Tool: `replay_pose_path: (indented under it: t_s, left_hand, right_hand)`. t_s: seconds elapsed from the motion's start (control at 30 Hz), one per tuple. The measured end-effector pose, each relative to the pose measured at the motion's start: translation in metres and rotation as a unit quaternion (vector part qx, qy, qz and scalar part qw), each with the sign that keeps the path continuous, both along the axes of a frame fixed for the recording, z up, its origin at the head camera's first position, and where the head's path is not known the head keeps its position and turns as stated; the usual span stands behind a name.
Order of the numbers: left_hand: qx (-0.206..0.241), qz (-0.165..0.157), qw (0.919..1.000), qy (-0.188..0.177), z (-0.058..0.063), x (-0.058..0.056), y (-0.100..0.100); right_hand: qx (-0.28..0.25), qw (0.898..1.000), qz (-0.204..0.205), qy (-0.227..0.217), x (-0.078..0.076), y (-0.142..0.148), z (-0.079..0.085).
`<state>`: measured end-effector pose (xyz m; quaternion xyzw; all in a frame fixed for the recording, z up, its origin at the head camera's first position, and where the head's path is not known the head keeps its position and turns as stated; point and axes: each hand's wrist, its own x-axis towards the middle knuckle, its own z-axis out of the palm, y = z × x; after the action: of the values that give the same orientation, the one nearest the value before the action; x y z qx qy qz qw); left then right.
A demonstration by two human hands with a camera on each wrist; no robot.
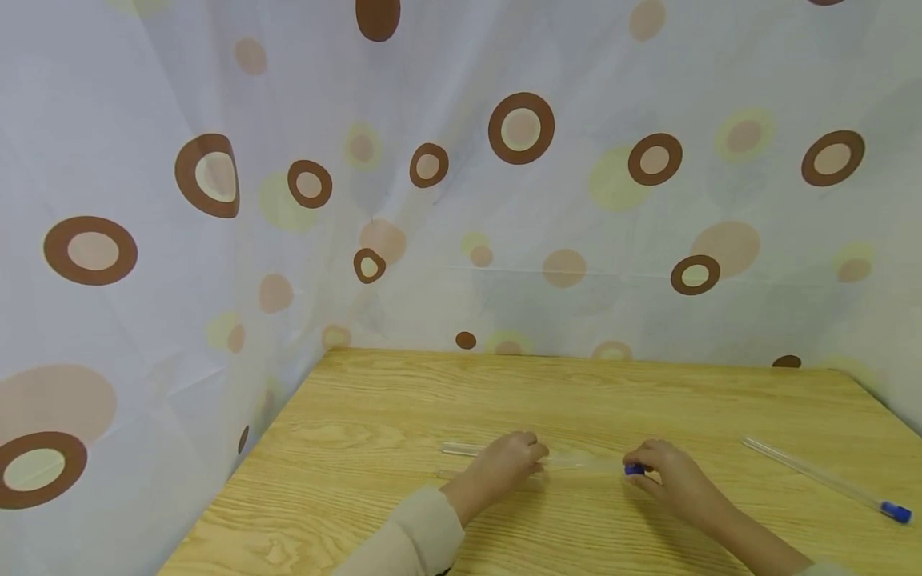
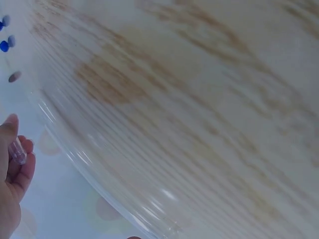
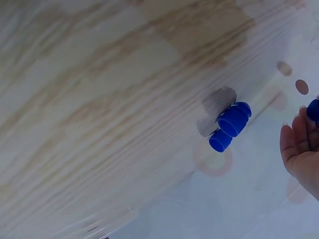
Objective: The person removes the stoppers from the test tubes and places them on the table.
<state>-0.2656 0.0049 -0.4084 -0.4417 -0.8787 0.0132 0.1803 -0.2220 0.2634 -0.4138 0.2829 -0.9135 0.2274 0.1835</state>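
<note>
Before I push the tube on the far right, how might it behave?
The tube looks slim and rounded, so it may roll. Lying straight along its length, it's probably stiff. Its see-through body suggests it's fairly light.

The clear tubes (image 1: pixel 461 449) look like smooth, glossy, see-through plastic, with bright streaks of light along their walls in the left wrist view, while the blue caps (image 3: pixel 233 121) appear to be smooth, opaque plastic. Beneath them, the tabletop (image 1: pixel 374 408) has a wood-grain surface, either wood or a wood-look laminate, with a low sheen. The dotted curtain (image 1: pixel 432 96) looks like thin, smooth, lightly creased sheeting, and the sleeve (image 1: pixel 425 536) is matt cloth.
</note>
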Motion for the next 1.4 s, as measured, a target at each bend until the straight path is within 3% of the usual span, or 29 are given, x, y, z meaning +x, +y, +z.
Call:
replay_pose_path:
  t_s: [0.23,0.57,0.93,1.2,1.4]
  left_hand:
    - [0.000,-0.017,0.9995,0.026,0.001,0.005,-0.002]
    - [0.004,-0.026,0.9983,0.052,-0.001,0.008,-0.009]
    - [0.013,-0.041,0.9961,0.077,-0.004,0.013,-0.017]
    - [0.027,-0.067,0.9945,0.076,-0.004,0.015,-0.021]
    - [0.038,-0.084,0.9921,0.086,-0.002,0.020,-0.021]
  right_hand:
    - [0.003,1.000,0.005,-0.007,0.004,0.002,-0.001]
    - [0.038,0.997,-0.004,-0.071,0.007,0.003,0.004]
    - [0.038,0.992,0.027,-0.115,0.009,0.000,0.004]
    - [0.063,0.995,0.032,-0.065,0.014,-0.003,0.000]
    - [0.075,0.994,0.026,-0.068,0.019,-0.002,-0.002]
